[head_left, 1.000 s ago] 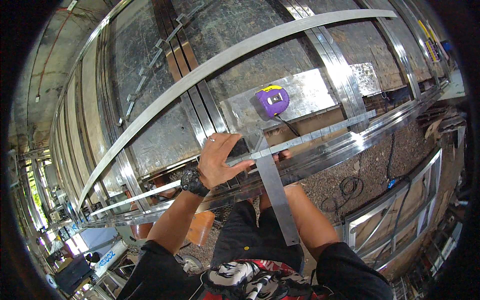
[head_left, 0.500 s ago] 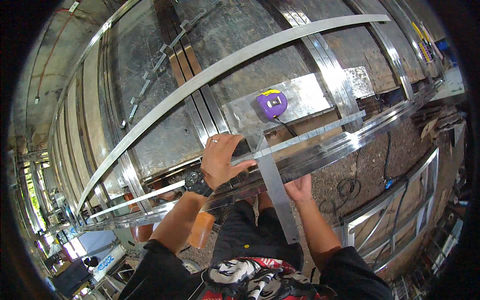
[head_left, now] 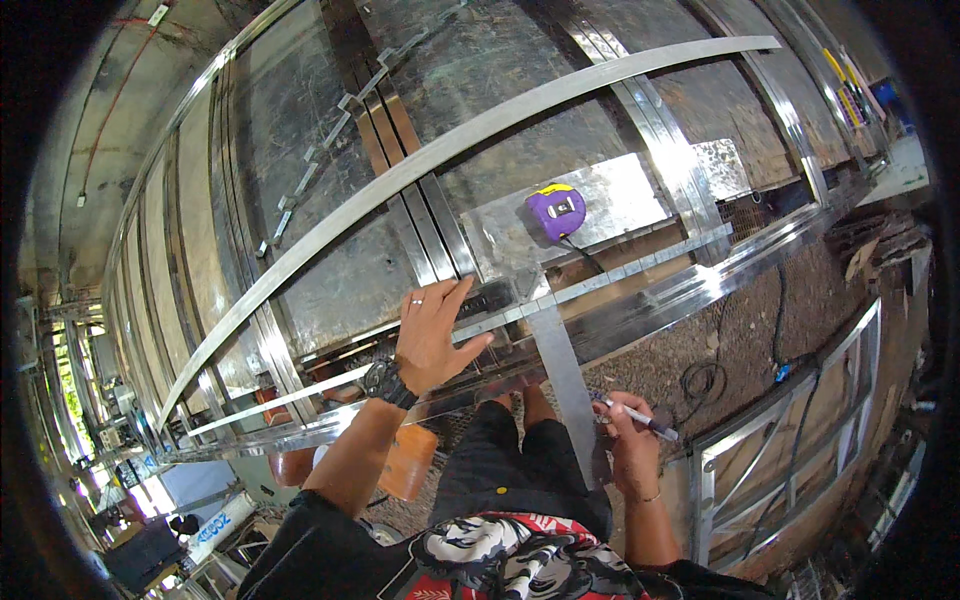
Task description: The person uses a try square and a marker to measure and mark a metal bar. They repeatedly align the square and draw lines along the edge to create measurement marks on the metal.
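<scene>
My left hand (head_left: 432, 340) lies over a long, thin metal bar (head_left: 640, 264) near the bench's front edge. Its thumb and fingers are spread, with a dark watch on the wrist. Just right of it, a flat metal square (head_left: 565, 362) crosses the bar, its blade jutting over the edge toward me. My right hand (head_left: 634, 462) is beyond that edge, right of the blade, pinching a white marker pen (head_left: 655, 425) with dark parts. A purple and yellow tape measure (head_left: 558, 212) sits on a shiny metal plate (head_left: 625, 190) behind the bar.
A long flat metal strip (head_left: 480, 120) runs across the bench over several metal rails (head_left: 660, 130). On the right, a welded metal frame (head_left: 710, 500) leans near a coiled black cable (head_left: 703, 380). An orange-brown rounded thing (head_left: 408, 460) stands below the bench.
My right hand has come from under the front rail toward me and to the right; a marker pen now shows in its fingers. My left hand stays near the bar, and the view has shifted slightly.
</scene>
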Demonstrator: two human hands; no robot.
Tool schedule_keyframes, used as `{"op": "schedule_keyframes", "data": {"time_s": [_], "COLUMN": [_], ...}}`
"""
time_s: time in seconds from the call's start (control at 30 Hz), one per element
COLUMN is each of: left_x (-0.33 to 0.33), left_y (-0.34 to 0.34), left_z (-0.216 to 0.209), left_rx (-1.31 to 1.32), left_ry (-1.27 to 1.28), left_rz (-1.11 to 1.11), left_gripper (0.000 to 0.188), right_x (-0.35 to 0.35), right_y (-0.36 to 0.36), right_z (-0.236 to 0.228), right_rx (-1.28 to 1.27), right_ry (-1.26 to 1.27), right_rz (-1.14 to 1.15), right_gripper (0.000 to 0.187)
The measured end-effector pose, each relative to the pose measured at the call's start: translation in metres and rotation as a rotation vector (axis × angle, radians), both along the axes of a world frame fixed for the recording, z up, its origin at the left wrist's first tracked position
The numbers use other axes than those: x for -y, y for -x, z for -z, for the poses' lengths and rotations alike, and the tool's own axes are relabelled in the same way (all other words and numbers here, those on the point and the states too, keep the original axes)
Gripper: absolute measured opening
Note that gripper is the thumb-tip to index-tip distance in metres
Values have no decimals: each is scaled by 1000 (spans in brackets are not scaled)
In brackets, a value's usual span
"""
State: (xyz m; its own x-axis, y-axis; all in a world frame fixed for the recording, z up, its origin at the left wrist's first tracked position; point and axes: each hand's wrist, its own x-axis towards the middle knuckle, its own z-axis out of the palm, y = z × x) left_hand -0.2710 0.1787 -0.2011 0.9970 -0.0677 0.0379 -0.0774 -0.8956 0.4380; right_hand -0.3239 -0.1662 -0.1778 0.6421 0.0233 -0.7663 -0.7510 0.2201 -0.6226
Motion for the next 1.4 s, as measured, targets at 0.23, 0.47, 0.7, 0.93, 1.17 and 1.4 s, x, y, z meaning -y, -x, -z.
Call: {"op": "schedule_keyframes", "data": {"time_s": [0.23, 0.47, 0.7, 0.93, 1.17, 1.4], "left_x": [2, 13, 17, 17, 17, 7], "left_y": [-1, -15, -26, -37, -40, -30], "left_z": [14, 8, 13, 7, 5, 12], "left_rx": [76, 138, 185, 134, 127, 179], "left_ry": [48, 92, 84, 82, 139, 84], "left_rz": [-41, -31, 105, 105, 221, 386], "left_gripper": [77, 69, 60, 66, 63, 59], "right_x": [-26, -33, -27, -24, -21, -19], "right_y": [31, 33, 33, 24, 26, 28], "right_z": [23, 24, 42, 40, 43, 48], "right_rx": [422, 641, 680, 766, 753, 743], "right_ry": [289, 448, 481, 554, 469, 526], "right_rz": [22, -17, 5, -86, -99, -112], "right_gripper": [23, 21, 18, 19, 21, 21]}}
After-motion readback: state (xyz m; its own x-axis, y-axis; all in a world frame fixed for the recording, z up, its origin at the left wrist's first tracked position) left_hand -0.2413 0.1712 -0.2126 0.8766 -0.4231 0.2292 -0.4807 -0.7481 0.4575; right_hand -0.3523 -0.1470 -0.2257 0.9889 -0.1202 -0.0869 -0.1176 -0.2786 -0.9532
